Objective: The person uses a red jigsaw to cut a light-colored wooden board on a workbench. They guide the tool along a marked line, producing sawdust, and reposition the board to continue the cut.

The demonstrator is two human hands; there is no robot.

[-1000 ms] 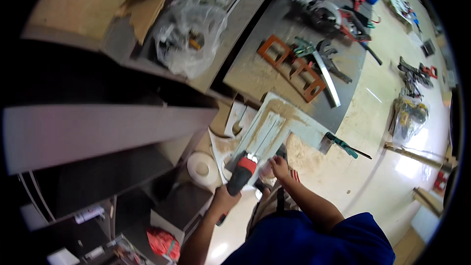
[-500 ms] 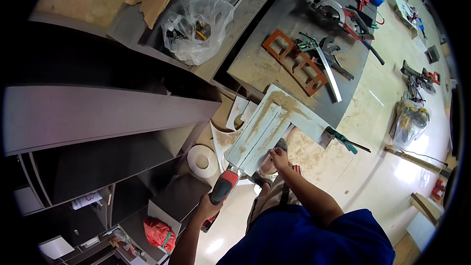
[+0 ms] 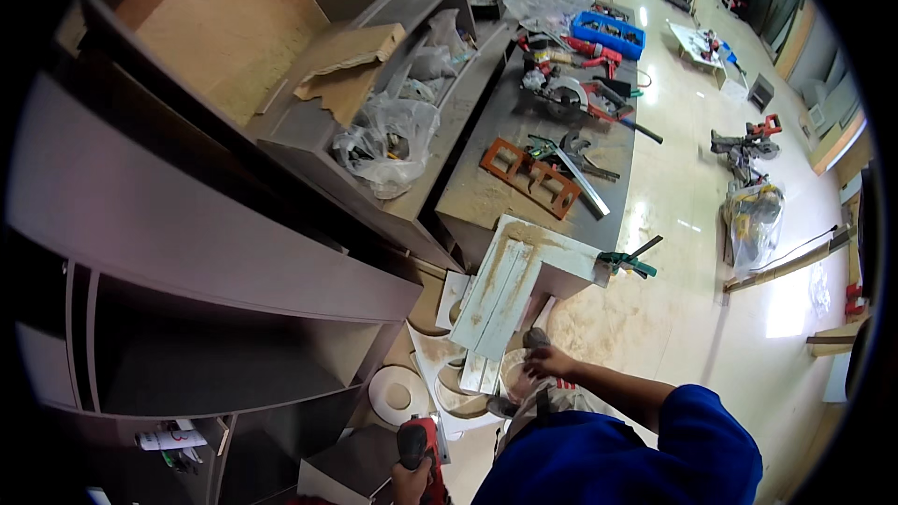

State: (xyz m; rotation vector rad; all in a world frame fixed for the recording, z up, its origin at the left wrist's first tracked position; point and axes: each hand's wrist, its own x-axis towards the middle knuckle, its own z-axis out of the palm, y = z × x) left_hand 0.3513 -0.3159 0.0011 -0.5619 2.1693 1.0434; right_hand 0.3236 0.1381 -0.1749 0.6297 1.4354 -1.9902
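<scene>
My left hand [image 3: 412, 482] is wrapped around a red-and-black jigsaw [image 3: 432, 458], low and left of the white board, with the tool's metal base apart from the board. My right hand [image 3: 550, 365] is beside the board's near end, its fingers loosely spread and nothing visible in them. The dusty L-shaped white board [image 3: 505, 285] lies on the workbench corner and juts toward me, with long lines along it. A green clamp [image 3: 629, 264] grips its right arm. Below its near end shows a white strip [image 3: 482, 374].
On the dark workbench [image 3: 468, 206] lie an orange template [image 3: 529, 178], a circular saw [image 3: 571, 96] and a blue bin [image 3: 608, 35]. Dark cabinets [image 3: 215, 257] stand left. White offcuts [image 3: 435, 351] and a round ring [image 3: 398, 396] lie below the board; sawdust covers the floor [image 3: 599, 323].
The jigsaw in my left hand has left the board's near end and moved down toward me. My right hand's fingers have loosened. The view has shifted, showing more of the far room.
</scene>
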